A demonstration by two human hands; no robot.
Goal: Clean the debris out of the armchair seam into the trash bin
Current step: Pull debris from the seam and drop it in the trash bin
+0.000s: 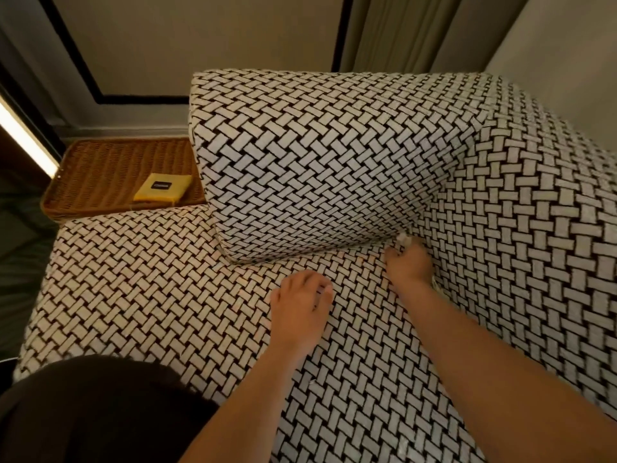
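debris (405, 239), a small whitish scrap, sits at the far right corner of the seat, where the back cushion (317, 162), the right arm of the armchair (534, 212) and the seat cushion (150, 295) meet in the seam. right hand (409, 264) is at that corner with its grip drawn together on the scrap, fingertips pinching it just at the mouth of the seam. left hand (300, 299) rests on the seat cushion nearer the middle, fingers loosely bent on the fabric, its grip holding nothing that i can see. another pale fleck (434, 281) shows beside the right wrist along the arm seam; what it is i cannot tell. trash bin is not in view. far left, a wicker tray (100, 168) holds a yellow packet (163, 192).

risks, as i judge them: the pinch looks thin, so the scrap may tear or slip and drop deeper into the seam, more so if the left hand's weight closes the gap. with the bin out of sight, a long carry could shed crumbs on the patterned fabric, where pale bits hide easily.
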